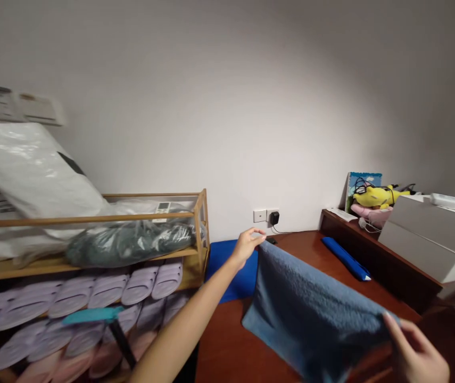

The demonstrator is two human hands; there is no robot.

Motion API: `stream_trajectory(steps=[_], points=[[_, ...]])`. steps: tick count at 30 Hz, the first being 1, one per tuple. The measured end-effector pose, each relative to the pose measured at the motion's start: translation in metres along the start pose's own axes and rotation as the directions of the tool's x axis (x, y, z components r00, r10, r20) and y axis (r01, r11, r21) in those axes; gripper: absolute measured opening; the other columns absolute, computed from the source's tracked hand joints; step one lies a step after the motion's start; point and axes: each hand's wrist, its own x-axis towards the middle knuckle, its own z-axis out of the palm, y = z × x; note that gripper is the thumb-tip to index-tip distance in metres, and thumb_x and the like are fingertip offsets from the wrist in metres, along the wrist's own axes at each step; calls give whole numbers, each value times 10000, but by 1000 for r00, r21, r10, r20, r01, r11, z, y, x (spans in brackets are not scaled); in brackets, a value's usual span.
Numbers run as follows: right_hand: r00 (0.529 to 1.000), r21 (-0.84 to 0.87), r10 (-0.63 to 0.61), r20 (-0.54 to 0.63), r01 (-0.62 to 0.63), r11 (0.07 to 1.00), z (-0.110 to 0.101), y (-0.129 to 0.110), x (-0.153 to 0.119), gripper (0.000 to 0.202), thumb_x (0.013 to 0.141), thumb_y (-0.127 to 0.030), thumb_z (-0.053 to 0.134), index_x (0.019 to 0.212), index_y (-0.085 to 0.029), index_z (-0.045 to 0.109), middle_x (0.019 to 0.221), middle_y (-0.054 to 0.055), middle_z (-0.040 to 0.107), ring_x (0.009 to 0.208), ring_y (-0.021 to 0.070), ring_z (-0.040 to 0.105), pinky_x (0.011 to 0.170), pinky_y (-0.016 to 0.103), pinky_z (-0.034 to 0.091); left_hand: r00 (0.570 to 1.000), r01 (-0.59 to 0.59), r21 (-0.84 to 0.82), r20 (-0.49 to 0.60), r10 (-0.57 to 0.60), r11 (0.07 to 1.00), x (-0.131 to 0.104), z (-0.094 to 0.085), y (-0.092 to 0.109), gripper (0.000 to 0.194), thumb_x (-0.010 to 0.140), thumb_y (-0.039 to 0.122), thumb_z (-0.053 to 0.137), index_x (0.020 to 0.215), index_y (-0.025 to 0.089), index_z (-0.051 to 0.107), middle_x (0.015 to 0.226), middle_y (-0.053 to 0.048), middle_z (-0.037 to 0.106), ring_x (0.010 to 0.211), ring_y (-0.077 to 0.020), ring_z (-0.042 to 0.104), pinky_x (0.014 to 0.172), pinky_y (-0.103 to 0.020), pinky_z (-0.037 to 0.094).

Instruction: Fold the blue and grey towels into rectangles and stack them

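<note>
A blue-grey towel hangs stretched between my two hands above a reddish-brown wooden table. My left hand pinches its upper left corner, with the arm reaching far forward. At the lower right, my right hand grips the other upper corner between thumb and fingers. The cloth slopes down toward the right, and its lower edge hangs loose, partly cut off by the frame. Behind the towel, a flat bright blue item lies on the table and is partly covered from view.
A wooden rack at left carries bagged items, a remote and rows of lilac slippers. A turquoise-topped object stands before it. A long blue packet lies at right, near white boxes and a yellow plush toy.
</note>
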Motion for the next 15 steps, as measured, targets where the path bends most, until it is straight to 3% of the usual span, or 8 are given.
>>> stream_trajectory(steps=[2,5,7,11,15], points=[[999,92,-37,9,36,995,-1,-17,21,406,622,-504,742,862,-184,675,793,24,695,718,200,636,541,223,499,1000,14,-37,-26,-15,999,-15,-10,23,439,601,475,746,880,159,626,611,18,628,552,-118,563,548,-232,406],[990,266,-119,73,96,959,2,-40,45,603,594,-456,776,1111,-195,608,816,18,706,741,169,640,609,209,516,996,27,-73,-88,-33,997,-34,-22,50,444,551,468,789,826,147,651,609,9,641,529,-111,562,516,-223,405],[979,272,-161,127,121,955,5,-53,55,668,598,-448,775,1185,-200,575,825,22,713,763,164,643,655,215,524,991,33,-87,-127,-44,996,-45,-30,64,442,523,458,810,794,145,654,606,9,646,515,-104,560,506,-218,407],[944,194,-193,268,143,970,13,-75,65,444,607,-475,759,920,-165,700,844,52,712,775,164,633,671,205,513,984,53,-92,-166,-68,994,-66,-46,87,450,500,460,821,765,133,661,625,-10,663,521,-104,573,517,-220,428],[892,220,-168,419,79,972,25,-92,69,480,598,-472,769,947,-152,690,845,64,708,758,172,635,605,209,504,984,64,-44,-161,-70,997,-91,-64,107,441,499,441,822,776,129,680,727,-56,702,639,-141,629,623,-257,482]])
